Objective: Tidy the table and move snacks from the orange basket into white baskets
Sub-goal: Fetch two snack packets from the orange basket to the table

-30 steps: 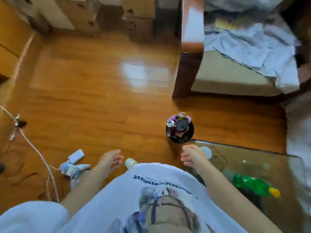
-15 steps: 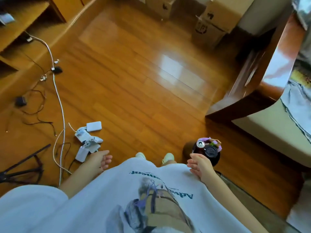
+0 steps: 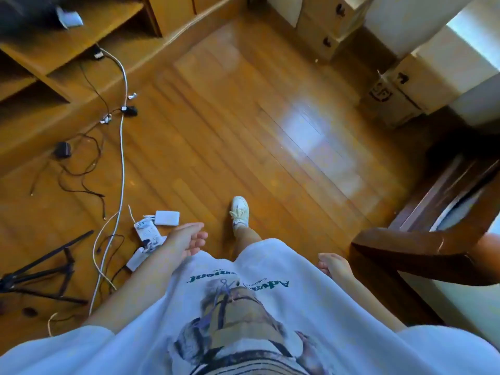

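The person has turned away from the glass table and small bin, now out of view; no baskets or snacks show. Left hand (image 3: 189,239) and right hand (image 3: 334,266) hang loosely curled and empty above the wooden floor (image 3: 243,131), one shoe (image 3: 239,215) stepping forward, likely walking to fetch something.

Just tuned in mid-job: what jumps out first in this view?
A tangle of cables and white chargers sprawls over the wooden floor at left, near a black tripod. Both hands hang empty at the person's sides, left hand and right hand, with one white shoe stepping forward. Cardboard boxes stand upper right; no baskets are in view.
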`<state>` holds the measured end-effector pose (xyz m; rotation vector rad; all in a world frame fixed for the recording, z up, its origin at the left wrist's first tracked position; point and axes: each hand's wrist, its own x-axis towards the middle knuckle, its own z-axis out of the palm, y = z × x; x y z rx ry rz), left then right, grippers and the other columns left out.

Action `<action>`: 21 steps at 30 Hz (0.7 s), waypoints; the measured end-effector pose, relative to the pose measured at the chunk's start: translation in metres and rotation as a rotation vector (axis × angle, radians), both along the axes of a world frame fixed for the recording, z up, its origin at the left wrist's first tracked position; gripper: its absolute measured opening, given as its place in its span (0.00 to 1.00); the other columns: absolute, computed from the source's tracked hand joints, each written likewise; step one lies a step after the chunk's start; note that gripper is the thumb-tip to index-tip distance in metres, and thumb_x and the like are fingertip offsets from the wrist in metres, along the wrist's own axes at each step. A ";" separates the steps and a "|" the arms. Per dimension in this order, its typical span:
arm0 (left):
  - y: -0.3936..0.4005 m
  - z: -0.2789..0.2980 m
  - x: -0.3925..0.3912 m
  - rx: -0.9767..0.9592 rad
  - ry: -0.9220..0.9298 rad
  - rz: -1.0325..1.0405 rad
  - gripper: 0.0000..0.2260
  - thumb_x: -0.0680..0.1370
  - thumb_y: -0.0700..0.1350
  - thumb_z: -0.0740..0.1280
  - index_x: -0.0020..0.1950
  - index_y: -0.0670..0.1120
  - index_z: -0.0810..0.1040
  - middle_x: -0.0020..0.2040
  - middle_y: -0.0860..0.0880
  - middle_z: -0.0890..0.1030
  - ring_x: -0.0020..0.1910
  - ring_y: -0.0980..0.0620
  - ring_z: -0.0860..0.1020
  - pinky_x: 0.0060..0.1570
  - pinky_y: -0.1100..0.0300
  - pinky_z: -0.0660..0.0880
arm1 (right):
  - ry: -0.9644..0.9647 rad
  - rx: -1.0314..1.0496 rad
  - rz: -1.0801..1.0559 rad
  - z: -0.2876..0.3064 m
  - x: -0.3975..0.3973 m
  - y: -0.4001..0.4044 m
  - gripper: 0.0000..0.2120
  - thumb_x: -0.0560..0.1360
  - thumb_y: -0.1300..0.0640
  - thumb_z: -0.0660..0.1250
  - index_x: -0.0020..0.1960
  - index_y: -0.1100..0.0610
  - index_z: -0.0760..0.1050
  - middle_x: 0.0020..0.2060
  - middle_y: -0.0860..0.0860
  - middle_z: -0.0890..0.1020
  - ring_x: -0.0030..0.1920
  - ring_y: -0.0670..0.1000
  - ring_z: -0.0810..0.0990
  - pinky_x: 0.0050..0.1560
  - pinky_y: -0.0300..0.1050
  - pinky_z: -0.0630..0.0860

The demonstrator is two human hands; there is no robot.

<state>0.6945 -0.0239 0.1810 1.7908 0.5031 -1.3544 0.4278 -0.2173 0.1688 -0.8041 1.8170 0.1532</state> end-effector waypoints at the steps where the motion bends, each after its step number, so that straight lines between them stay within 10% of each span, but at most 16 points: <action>1: -0.007 0.000 0.015 0.027 -0.005 0.023 0.14 0.79 0.43 0.61 0.63 0.42 0.74 0.37 0.48 0.77 0.27 0.55 0.75 0.32 0.63 0.67 | -0.012 0.000 0.032 -0.002 0.021 -0.019 0.05 0.75 0.66 0.60 0.41 0.61 0.71 0.27 0.55 0.70 0.25 0.51 0.68 0.29 0.41 0.64; 8: -0.037 0.020 0.108 0.158 -0.042 0.234 0.14 0.80 0.41 0.60 0.63 0.38 0.73 0.31 0.46 0.76 0.26 0.52 0.72 0.27 0.64 0.66 | -0.133 0.012 0.368 0.006 0.187 -0.133 0.07 0.77 0.62 0.59 0.41 0.55 0.70 0.28 0.53 0.73 0.16 0.43 0.70 0.30 0.35 0.58; 21: -0.098 0.007 0.232 0.171 0.095 0.566 0.07 0.81 0.45 0.56 0.58 0.47 0.70 0.40 0.49 0.74 0.36 0.54 0.71 0.36 0.62 0.66 | -0.309 0.017 0.769 0.029 0.428 -0.251 0.03 0.78 0.59 0.59 0.48 0.55 0.71 0.34 0.51 0.77 0.32 0.49 0.75 0.36 0.40 0.69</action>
